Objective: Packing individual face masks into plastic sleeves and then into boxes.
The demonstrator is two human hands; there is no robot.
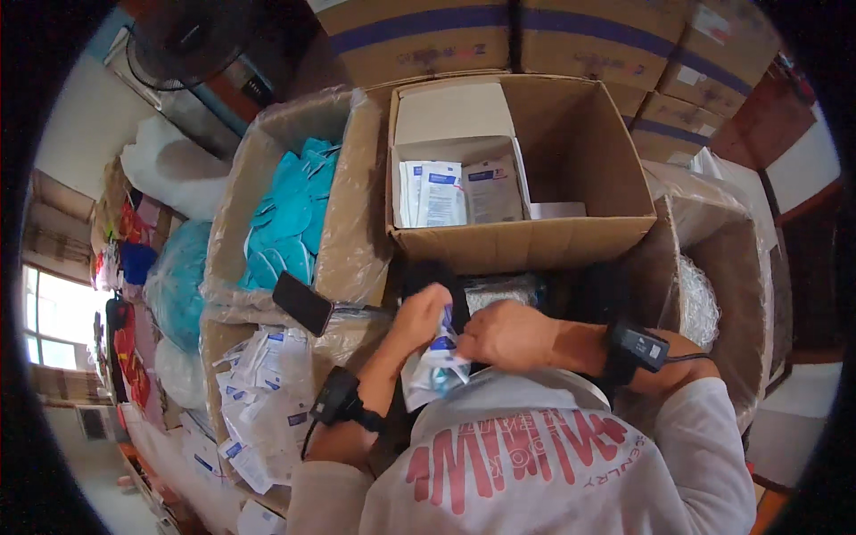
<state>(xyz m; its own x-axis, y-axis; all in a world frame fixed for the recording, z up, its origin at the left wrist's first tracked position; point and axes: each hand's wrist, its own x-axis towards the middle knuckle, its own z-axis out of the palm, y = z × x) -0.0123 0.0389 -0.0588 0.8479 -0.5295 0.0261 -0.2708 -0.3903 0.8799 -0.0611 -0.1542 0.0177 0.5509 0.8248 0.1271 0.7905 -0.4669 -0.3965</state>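
Note:
In front of my chest, a small white plastic packet [439, 367] with blue print hangs between my hands; something teal shows through its lower part. My left hand [423, 317] is closed around the packet's upper left edge. Against the packet's right side, my right hand [506, 335] is curled closed, its fingertips partly hidden behind the knuckles. Beyond my hands stands an open cardboard box [526, 245]. Inside it, a white inner carton [450, 116] holds upright white-and-blue packets [443, 194].
A plastic-lined box [352, 201] at left holds teal flat pieces [283, 214]. A dark phone [303, 303] lies on its near edge. Below it, another box holds loose printed packets [263, 392]. At right is a lined box [736, 267] with clear plastic. Sealed cartons [428, 45] are stacked behind.

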